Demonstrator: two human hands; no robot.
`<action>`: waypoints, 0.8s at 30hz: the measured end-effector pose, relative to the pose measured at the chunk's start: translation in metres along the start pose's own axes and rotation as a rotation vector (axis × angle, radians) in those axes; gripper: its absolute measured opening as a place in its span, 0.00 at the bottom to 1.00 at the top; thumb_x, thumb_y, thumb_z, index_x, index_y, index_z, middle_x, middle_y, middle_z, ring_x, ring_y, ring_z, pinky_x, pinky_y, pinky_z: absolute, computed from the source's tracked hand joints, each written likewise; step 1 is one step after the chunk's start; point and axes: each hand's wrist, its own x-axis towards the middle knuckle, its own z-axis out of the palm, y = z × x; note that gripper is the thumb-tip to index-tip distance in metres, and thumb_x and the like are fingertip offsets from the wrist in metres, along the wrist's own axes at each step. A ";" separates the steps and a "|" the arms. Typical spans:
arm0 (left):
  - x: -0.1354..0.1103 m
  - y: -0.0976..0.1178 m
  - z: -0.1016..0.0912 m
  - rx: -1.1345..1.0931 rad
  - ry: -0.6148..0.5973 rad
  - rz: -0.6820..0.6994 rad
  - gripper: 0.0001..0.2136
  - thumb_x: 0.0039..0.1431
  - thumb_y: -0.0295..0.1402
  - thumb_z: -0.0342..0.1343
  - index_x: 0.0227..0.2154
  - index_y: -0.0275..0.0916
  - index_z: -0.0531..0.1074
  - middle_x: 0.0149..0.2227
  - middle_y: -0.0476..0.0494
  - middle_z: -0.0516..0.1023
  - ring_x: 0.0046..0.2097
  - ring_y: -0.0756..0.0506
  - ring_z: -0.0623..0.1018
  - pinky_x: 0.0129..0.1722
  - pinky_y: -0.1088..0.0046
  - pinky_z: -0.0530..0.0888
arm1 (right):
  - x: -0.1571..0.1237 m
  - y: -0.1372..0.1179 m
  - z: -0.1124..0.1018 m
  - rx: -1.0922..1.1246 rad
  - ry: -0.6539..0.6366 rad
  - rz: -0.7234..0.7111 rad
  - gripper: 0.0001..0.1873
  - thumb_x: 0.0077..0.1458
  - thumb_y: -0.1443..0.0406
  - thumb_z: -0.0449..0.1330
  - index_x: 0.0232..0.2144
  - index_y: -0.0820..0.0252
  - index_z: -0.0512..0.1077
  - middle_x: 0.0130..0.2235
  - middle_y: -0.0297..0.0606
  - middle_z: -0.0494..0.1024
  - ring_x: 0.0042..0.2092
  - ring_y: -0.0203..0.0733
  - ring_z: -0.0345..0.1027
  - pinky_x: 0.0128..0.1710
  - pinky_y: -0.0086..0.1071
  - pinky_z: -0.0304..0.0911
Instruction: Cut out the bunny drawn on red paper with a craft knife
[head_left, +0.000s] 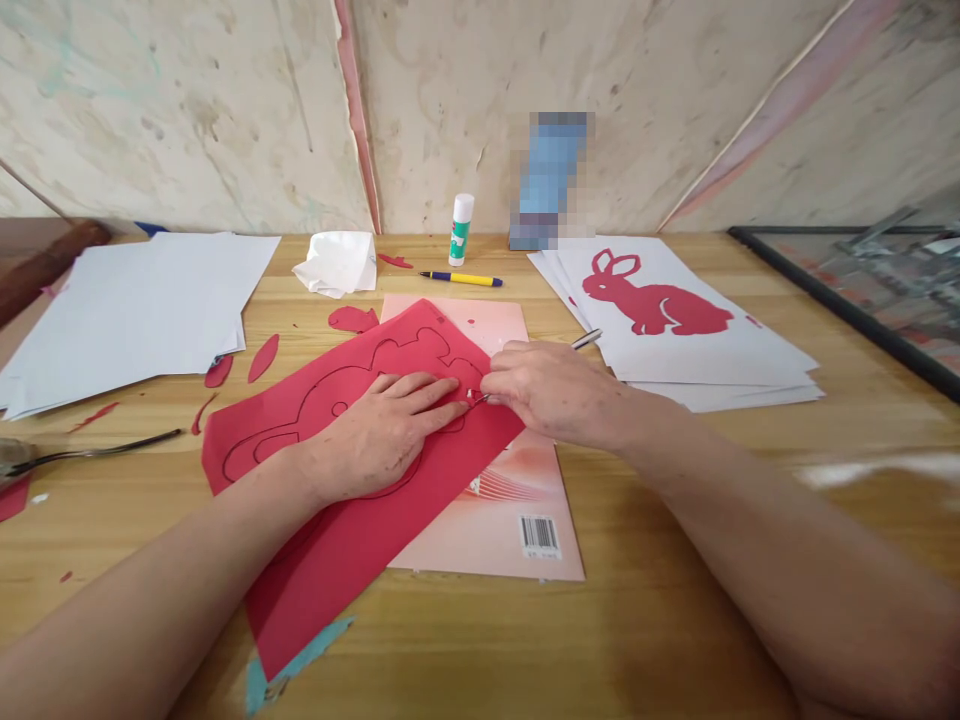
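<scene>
A sheet of red paper (315,570) with dark drawn outlines lies at a slant over a pink booklet (465,545) with a barcode. My left hand (386,425) rests flat on the red sheet, fingers stretched toward the right. In my right hand (551,390) is a slim craft knife (587,339), gripped like a pen. Its silver end sticks out behind the fingers, and its tip touches the sheet just beside my left fingertips. A small pale opening shows in the red paper at that spot.
White sheets (142,310) are stacked at left. A red rabbit cutout (667,305) lies on white paper at right. Behind stand a glue stick (460,232) and a blurred blue object (553,175), near a yellow-and-blue pen (461,279) and crumpled white paper (337,262). Red scraps (263,358) are scattered leftward.
</scene>
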 end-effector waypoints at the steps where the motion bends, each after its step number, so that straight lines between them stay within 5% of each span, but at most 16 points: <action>1: 0.000 0.000 -0.001 -0.005 -0.002 -0.002 0.23 0.64 0.26 0.39 0.62 0.42 0.56 0.63 0.42 0.59 0.58 0.39 0.63 0.49 0.60 0.62 | 0.000 -0.001 0.000 -0.010 0.001 -0.002 0.11 0.57 0.72 0.53 0.26 0.61 0.73 0.28 0.37 0.72 0.34 0.39 0.61 0.31 0.32 0.48; 10: 0.001 0.000 0.001 -0.029 0.011 -0.008 0.24 0.63 0.26 0.38 0.62 0.42 0.55 0.62 0.42 0.60 0.58 0.39 0.62 0.50 0.60 0.61 | 0.001 -0.010 -0.002 -0.127 -0.067 -0.015 0.10 0.47 0.77 0.55 0.27 0.60 0.72 0.29 0.38 0.72 0.35 0.41 0.60 0.29 0.33 0.46; 24: 0.001 -0.002 0.002 -0.007 0.002 0.005 0.23 0.64 0.27 0.37 0.62 0.42 0.55 0.63 0.43 0.58 0.60 0.40 0.60 0.50 0.61 0.61 | 0.000 -0.012 0.004 -0.254 0.033 -0.132 0.14 0.52 0.79 0.49 0.28 0.62 0.71 0.30 0.40 0.73 0.35 0.41 0.61 0.31 0.35 0.47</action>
